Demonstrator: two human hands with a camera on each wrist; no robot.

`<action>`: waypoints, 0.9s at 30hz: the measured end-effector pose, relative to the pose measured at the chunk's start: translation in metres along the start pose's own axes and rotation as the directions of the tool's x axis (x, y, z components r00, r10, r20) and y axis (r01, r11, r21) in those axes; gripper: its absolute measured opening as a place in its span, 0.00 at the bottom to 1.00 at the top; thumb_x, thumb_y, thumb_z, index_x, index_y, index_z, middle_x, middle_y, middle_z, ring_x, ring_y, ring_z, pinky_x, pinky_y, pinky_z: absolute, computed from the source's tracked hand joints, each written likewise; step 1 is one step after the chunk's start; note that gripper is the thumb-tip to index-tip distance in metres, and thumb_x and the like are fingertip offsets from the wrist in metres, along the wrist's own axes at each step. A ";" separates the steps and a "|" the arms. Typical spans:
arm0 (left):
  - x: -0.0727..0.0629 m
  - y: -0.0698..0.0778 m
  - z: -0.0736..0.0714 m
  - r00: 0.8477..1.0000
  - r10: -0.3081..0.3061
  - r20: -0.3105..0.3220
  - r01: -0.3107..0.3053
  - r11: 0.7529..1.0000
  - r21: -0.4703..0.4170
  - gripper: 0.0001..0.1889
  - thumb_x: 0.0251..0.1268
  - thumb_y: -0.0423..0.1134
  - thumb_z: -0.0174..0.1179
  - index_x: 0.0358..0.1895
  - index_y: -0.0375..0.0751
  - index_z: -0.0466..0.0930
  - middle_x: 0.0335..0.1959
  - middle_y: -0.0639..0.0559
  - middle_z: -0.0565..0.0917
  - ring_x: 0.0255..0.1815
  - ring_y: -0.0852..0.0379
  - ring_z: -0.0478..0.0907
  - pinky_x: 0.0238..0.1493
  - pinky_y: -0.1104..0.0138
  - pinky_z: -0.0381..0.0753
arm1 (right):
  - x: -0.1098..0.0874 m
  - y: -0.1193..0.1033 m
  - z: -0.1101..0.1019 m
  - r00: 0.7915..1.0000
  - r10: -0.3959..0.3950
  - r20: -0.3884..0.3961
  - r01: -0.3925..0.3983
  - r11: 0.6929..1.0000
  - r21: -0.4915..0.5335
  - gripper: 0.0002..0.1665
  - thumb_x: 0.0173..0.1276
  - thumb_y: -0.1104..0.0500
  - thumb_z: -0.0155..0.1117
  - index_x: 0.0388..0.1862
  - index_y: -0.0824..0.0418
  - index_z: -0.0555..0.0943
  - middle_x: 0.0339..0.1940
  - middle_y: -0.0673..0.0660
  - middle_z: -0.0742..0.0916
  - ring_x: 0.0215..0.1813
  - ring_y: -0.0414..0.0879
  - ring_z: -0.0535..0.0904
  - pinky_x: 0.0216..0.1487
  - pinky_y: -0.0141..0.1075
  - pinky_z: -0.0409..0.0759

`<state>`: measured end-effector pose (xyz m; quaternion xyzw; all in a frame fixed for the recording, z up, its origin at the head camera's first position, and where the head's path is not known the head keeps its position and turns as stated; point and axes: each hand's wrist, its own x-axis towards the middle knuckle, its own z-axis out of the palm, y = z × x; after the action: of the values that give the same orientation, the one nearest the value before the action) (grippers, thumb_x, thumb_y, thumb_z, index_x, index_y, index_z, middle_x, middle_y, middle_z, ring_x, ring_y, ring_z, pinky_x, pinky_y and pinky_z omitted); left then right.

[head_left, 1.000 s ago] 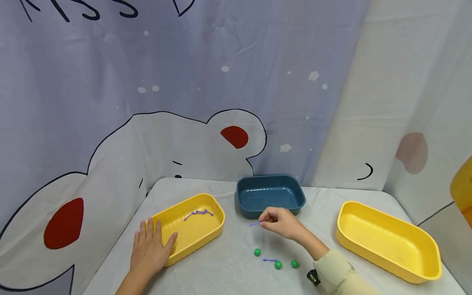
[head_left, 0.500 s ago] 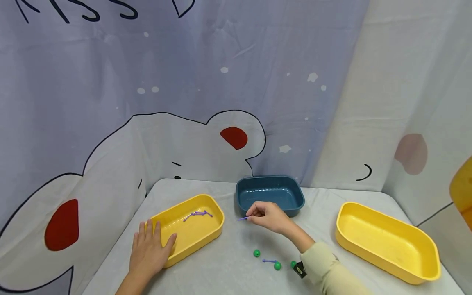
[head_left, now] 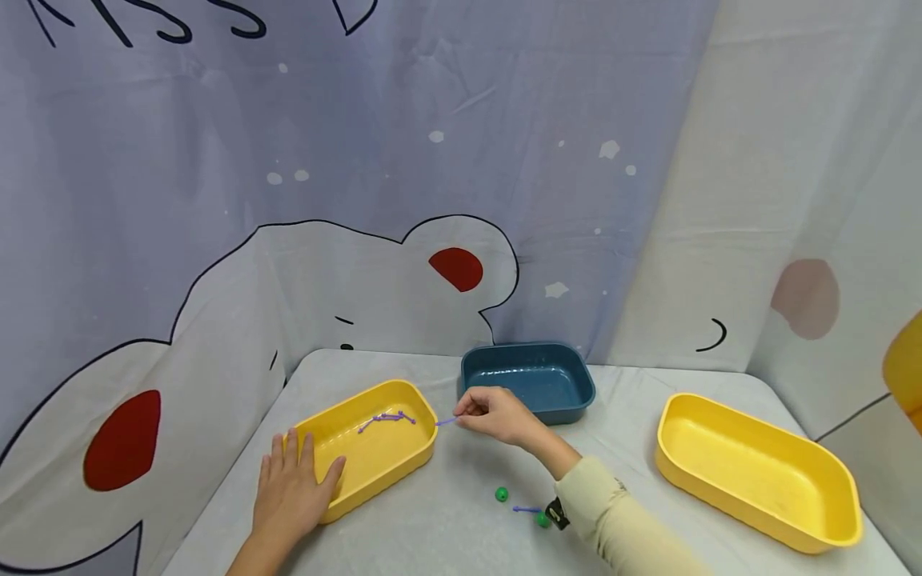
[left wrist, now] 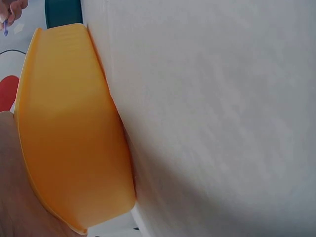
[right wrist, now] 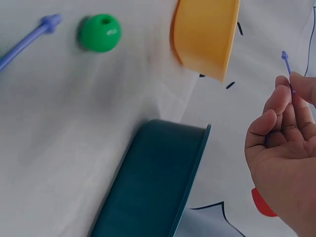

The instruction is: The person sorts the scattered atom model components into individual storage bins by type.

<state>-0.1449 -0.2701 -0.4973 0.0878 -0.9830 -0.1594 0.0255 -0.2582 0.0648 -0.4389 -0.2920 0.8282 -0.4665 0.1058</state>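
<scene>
My right hand (head_left: 504,416) pinches a thin purple stick with knobbed ends (right wrist: 285,60) between thumb and fingers. It is above the table, by the right end of the left yellow tray (head_left: 374,476). Inside that tray lie several similar purple sticks (head_left: 389,416). My left hand (head_left: 291,488) rests on the tray's near left rim with fingers straight and spread. On the table below my right arm are a green bead (head_left: 502,494), another purple stick (head_left: 527,509) and a second green bead (head_left: 543,520), close to my sleeve.
Behind my right hand stands a dark blue tray (head_left: 529,416) at the back of the white-covered table. A second yellow tray (head_left: 756,480) is at the right. Printed cloth (head_left: 360,160) hangs behind the table.
My right hand has moved left with the purple stick, from in front of the blue tray to the left yellow tray's edge. The sleeve now covers a third green bead. My left hand stays put.
</scene>
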 end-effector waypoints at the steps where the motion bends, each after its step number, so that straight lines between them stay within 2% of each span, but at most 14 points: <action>1: 0.000 0.000 0.000 1.000 -0.001 0.001 0.001 1.000 -0.001 0.48 0.75 0.67 0.45 0.76 0.22 0.52 0.79 0.21 0.43 0.79 0.24 0.35 0.76 0.34 0.34 | 0.003 -0.001 0.002 1.000 0.003 0.002 -0.003 1.000 0.004 0.02 0.68 0.61 0.71 0.39 0.56 0.86 0.33 0.47 0.85 0.35 0.42 0.77 0.35 0.30 0.78; 14: 0.000 -0.002 0.002 1.000 0.003 -0.009 -0.003 1.000 0.003 0.50 0.75 0.69 0.41 0.77 0.23 0.53 0.79 0.22 0.42 0.80 0.25 0.34 0.76 0.34 0.35 | 0.033 -0.004 0.031 0.999 0.042 0.010 -0.042 0.999 0.015 0.03 0.68 0.56 0.72 0.37 0.53 0.87 0.32 0.46 0.86 0.35 0.41 0.77 0.37 0.30 0.78; 27: 0.001 -0.002 0.004 1.000 0.005 -0.018 -0.005 1.000 0.015 0.51 0.74 0.71 0.39 0.76 0.23 0.53 0.79 0.22 0.44 0.80 0.25 0.36 0.76 0.34 0.36 | 0.057 -0.007 0.055 0.997 0.075 0.013 -0.075 0.995 0.063 0.04 0.68 0.56 0.72 0.38 0.54 0.86 0.32 0.47 0.86 0.35 0.41 0.77 0.37 0.28 0.79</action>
<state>-0.1456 -0.2714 -0.5015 0.0868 -0.9841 -0.1511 0.0343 -0.2768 -0.0101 -0.4572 -0.2597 0.8227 -0.4868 0.1370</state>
